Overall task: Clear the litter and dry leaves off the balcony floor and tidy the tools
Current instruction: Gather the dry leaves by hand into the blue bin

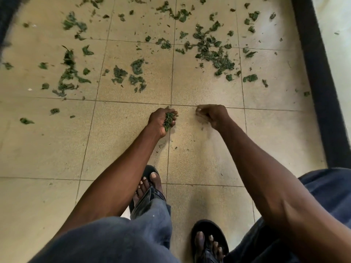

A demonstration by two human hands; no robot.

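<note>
My left hand (161,120) grips a handful of crumbled green leaves (169,120) just above the beige tiled floor (123,141). Close to its right, my right hand (212,114) hangs low over the tile with its fingers curled; whether they pinch a leaf scrap is too small to tell. Many dry green leaves lie scattered across the tiles farther out, with a dense patch (210,48) at the upper right and looser clumps (70,73) at the left.
A dark raised edge (322,82) runs along the right side of the floor, and a dark strip (7,18) shows at the upper left. My sandalled feet (150,185) stand on the tiles below the hands. Tiny leaf crumbs (171,147) dot the near tile.
</note>
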